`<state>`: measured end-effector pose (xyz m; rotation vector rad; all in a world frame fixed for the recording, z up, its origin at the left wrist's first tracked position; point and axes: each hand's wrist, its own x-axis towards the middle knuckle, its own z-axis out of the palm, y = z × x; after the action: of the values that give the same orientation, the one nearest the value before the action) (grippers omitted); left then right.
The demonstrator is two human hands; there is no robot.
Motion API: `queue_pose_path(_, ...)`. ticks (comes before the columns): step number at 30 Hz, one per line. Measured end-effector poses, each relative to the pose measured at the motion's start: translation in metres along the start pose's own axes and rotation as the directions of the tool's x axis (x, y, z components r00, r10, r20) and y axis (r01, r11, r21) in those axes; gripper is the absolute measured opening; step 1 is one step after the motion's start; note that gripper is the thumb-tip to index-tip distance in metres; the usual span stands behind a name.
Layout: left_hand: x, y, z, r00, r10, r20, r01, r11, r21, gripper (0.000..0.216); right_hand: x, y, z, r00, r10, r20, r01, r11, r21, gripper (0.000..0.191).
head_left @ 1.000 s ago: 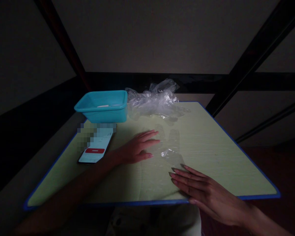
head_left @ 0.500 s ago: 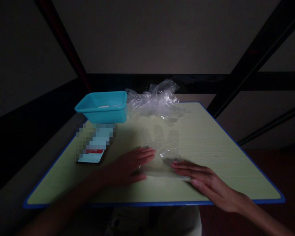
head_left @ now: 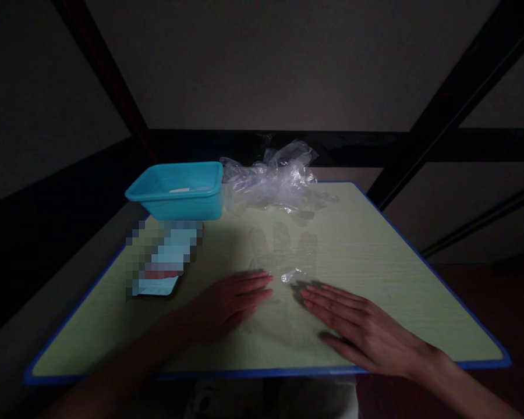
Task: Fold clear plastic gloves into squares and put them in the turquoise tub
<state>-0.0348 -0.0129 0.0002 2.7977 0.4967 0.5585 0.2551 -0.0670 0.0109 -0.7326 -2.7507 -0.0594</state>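
Note:
A clear plastic disposable glove [head_left: 283,317] lies on the table in front of me, its fingers pointing to the far side. It is so transparent that its edges are hard to follow. My left hand [head_left: 233,302] rests flat at the glove's left side, fingers stretched out. On the other side, my right hand [head_left: 353,326] lies palm down with its fingers extended, over or right beside the glove's edge. Neither hand grips anything. A small shiny crease shows between the two hands' fingertips.
Toward the back stands a crumpled heap of clear plastic [head_left: 279,177]. Left of it is a turquoise basket [head_left: 179,206] with something white inside. A phone [head_left: 161,288], partly pixelated, lies in front of the basket. The pale table [head_left: 402,297] has a blue edge.
My right thumb has come away from the glove's near edge. The glove's near part now reaches closer to me and lies flatter. Both hands stay on either side.

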Motion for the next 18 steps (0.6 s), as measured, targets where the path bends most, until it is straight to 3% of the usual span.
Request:
queue_pose_path(8,-0.001,0.0,0.0,0.998,-0.041,-0.043,0.037,0.996,-0.082,0.036,0.015,0.004,0.003,1.0,0.018,-0.025,-0.02,0.997,-0.073,0.038)
queue_pose_path(18,0.0,0.004,-0.002,0.998,-0.014,0.064,0.017,0.999,-0.051,0.038,0.025,0.005,0.002,0.991,0.019,0.133,-0.015,0.999,-0.031,0.039)
